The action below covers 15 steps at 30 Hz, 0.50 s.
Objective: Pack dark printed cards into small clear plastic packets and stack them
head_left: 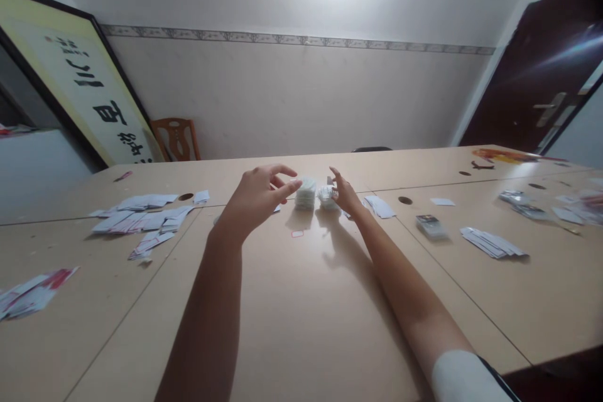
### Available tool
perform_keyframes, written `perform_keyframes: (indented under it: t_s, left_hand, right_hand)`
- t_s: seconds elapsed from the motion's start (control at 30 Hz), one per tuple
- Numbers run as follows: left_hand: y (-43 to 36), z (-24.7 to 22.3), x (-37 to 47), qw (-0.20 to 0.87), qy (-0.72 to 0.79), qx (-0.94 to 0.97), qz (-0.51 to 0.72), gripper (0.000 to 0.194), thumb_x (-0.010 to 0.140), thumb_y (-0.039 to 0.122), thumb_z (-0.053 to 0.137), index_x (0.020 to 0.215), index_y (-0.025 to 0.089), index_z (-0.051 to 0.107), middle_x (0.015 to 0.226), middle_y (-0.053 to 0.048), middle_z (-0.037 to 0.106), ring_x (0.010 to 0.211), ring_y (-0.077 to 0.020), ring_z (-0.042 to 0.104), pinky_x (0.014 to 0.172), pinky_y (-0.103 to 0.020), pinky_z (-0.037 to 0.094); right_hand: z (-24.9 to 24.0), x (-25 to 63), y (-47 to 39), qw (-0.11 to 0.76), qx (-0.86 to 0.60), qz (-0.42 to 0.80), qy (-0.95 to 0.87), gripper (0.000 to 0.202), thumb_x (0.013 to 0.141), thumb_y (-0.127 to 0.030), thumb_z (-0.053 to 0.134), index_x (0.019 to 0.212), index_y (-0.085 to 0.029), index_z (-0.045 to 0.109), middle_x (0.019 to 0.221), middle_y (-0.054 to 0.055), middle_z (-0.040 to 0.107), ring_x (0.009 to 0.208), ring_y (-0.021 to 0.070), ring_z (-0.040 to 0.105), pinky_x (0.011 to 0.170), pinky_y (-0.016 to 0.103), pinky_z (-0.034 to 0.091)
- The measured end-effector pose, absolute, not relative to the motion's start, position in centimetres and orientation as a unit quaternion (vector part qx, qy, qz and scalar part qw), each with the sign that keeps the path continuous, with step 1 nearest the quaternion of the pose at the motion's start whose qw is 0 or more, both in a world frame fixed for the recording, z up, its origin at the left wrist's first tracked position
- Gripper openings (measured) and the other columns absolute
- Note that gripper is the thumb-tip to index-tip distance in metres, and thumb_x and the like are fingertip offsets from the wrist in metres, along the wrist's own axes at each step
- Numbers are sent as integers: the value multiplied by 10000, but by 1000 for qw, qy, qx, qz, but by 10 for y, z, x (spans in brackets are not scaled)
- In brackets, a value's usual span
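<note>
Two short stacks of small, pale, clear-looking packets stand side by side near the middle of the table. My left hand (pixel 264 195) is just left of the left stack (pixel 305 195), fingers apart and bent toward it, with nothing seen in it. My right hand (pixel 345 193) is at the right side of the right stack (pixel 326 198), its fingers spread and partly in front of it. Whether its fingertips touch the packets is hard to tell. A small red-edged label (pixel 298 234) lies on the wood in front of the stacks.
White paper slips (pixel 141 220) lie in piles at left, with red-and-white ones (pixel 35 292) nearer. Rightward are fanned white cards (pixel 379 206), a clear pack (pixel 431 227), a row of white slips (pixel 492 243) and more clear packs (pixel 522 204). The table (pixel 292 326) has round holes.
</note>
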<state>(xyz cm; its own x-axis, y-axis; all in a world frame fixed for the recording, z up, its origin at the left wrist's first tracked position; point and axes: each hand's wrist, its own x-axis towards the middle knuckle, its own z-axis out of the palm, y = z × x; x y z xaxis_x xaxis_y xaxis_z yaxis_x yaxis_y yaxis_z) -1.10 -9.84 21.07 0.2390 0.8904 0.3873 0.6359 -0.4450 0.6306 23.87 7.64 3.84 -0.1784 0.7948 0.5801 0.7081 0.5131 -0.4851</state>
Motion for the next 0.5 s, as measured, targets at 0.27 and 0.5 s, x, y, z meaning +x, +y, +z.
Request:
perform_keyframes:
  t_s: [0.27,0.5]
  left_hand:
    - [-99,212,-12,174,500,765,366,365,821,507,632,1011,207,713,739,-64,715,659,-182,691,513,-239,499]
    - [-98,210,-12,182,500,763,367,374,820,513,627,1010,202,709,750,-64,710,660,-185,689,515,-245,500]
  right_hand:
    - [46,243,70,430,-460,63,-774,851,786,-83,510,1548,-203,153,1155,142,616,949,224,652,841,392,537]
    - [50,239,66,486,-451,67,-745,833,809,-149,504,1559,-203,146,1230,154,606,933,225,674,867,413,550]
